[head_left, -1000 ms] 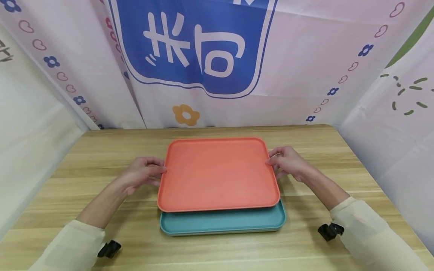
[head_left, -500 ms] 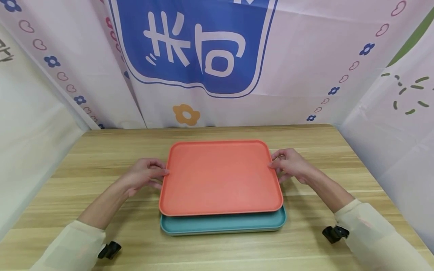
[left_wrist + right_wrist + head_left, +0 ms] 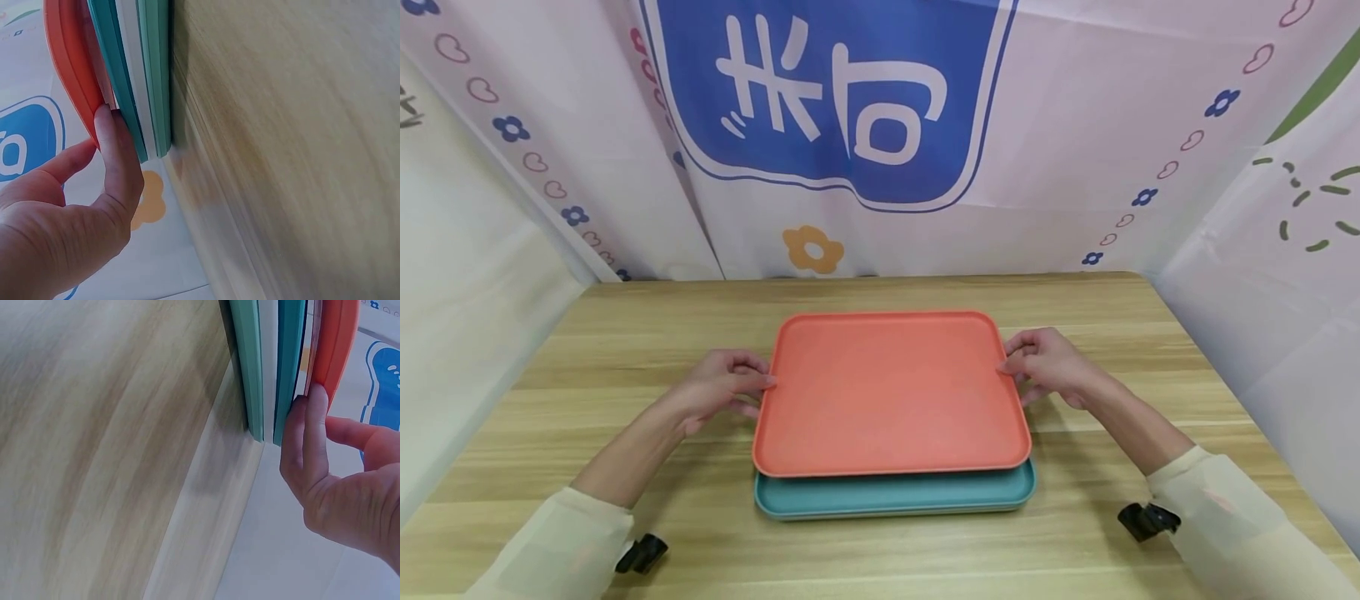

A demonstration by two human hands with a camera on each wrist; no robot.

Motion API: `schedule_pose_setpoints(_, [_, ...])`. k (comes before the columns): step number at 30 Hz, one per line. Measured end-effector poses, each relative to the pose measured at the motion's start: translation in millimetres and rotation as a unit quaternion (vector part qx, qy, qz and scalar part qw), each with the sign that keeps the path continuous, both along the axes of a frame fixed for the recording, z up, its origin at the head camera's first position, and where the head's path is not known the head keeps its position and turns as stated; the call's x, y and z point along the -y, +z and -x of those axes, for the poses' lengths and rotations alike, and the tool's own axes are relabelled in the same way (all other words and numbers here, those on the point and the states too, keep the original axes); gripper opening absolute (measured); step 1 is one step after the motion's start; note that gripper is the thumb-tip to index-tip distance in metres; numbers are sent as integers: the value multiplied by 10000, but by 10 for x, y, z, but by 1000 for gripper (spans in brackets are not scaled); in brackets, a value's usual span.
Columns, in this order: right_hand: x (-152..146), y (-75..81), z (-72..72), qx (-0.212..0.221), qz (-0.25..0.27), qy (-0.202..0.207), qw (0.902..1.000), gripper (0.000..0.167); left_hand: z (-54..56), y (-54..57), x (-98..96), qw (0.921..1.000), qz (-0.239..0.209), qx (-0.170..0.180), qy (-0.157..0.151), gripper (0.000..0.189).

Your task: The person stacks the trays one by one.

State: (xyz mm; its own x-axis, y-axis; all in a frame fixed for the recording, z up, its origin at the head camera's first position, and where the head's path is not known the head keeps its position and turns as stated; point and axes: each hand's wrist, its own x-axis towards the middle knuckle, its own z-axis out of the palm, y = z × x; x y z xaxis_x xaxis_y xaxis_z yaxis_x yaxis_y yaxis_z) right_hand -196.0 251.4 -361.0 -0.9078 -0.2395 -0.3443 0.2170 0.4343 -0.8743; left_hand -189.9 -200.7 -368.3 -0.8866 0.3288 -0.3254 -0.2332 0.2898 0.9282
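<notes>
A coral-red rectangular tray (image 3: 891, 392) lies over a stack whose top piece is a teal tray (image 3: 895, 493). My left hand (image 3: 718, 387) pinches the coral tray's left edge, thumb on the rim and fingers beneath. At the opposite edge, my right hand (image 3: 1051, 367) holds it the same way. Both wrist views show a narrow gap between the coral tray and the teal one. Under the teal tray come a white tray (image 3: 132, 69) and a light green tray (image 3: 157, 75), which sits on the table. Most of the lower trays is hidden from above.
The wood-grain table (image 3: 647, 333) extends around the stack. A printed white cloth (image 3: 1037, 167) hangs behind its far edge, and further cloths stand along the left and right sides. A black clip-like device (image 3: 642, 553) is on each sleeve cuff.
The coral tray has come slightly toward me and lower, covering more of the teal tray. Both hands moved with it, still gripping its edges. In the last half second it barely shifted.
</notes>
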Motion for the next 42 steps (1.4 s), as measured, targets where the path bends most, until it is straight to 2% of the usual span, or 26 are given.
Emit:
schedule_pose_setpoints(8, [-23,-16,-51,62,46,-183,9998,33,-19,-9,-15,10000,49,-32,-2,29])
schedule_pose_setpoints(25, [-50,-34,-170,-26,224,-139,9997,41,-79,29,-25,10000,20,26,-87,24])
schedule_pose_setpoints(42, [-66,-47,-201,96,230,-1,9997,42,-138,-21,-31,9999,-31,68,-126,15])
